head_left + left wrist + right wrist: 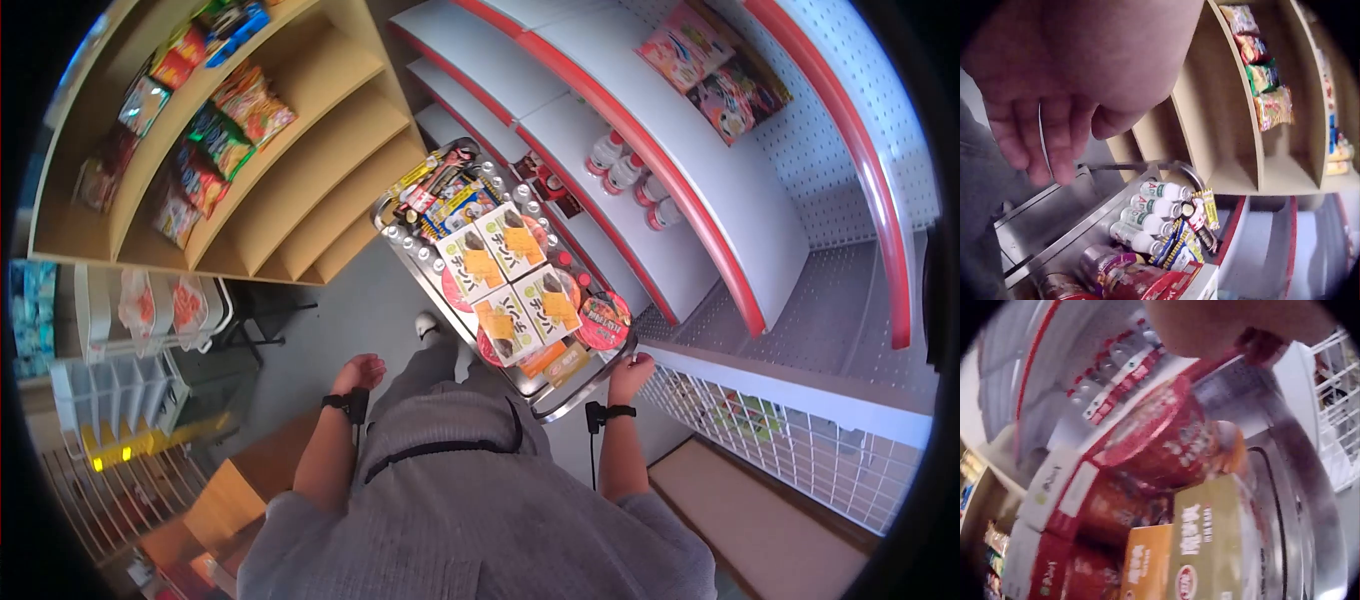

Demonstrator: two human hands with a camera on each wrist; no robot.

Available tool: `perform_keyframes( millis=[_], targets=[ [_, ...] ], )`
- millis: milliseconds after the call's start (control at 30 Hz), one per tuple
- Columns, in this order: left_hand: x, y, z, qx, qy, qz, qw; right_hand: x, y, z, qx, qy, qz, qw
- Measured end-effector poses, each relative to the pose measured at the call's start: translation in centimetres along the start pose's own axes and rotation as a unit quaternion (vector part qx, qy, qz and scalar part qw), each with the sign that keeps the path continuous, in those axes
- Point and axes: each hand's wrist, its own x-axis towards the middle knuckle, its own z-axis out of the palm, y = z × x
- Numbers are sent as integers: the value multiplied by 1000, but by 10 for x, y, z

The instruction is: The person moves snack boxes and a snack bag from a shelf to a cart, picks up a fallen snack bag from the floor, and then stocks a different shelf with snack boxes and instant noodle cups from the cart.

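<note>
My left hand (360, 374) hangs beside my body, away from the cart, with relaxed fingers (1063, 134) and nothing in them. The right hand (630, 376) is by the near right corner of the metal cart (548, 408); its fingers (1265, 349) are loosely bent, with nothing visible in them. On the cart, several white boxes with orange pictures (502, 292) lie on red cup noodles. One cup noodle (603, 322) sits nearest the right hand, beside an orange box (541, 358) and a tan box (1207, 540). White-capped bottles (1147, 215) and yellow-and-blue packets (458, 205) fill the far end.
Wooden shelves (340, 95) with snack bags (252, 105) stand at the left. White red-edged shelves (560, 130) at the right hold bottles (622, 172) and pink packages (685, 45). A white wire grid (760, 420) is beside my right arm. White bins (105, 320) stand at the left.
</note>
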Motion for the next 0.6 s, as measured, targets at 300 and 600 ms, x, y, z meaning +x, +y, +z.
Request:
perform_keyframes(
  millis=[300, 600],
  targets=[
    [-26, -47, -38, -157, 22, 59, 986, 11, -189, -49, 205, -140, -263, 932],
    [-59, -101, -100, -235, 100, 55, 965, -10, -183, -5, 93, -178, -294, 935]
  ],
)
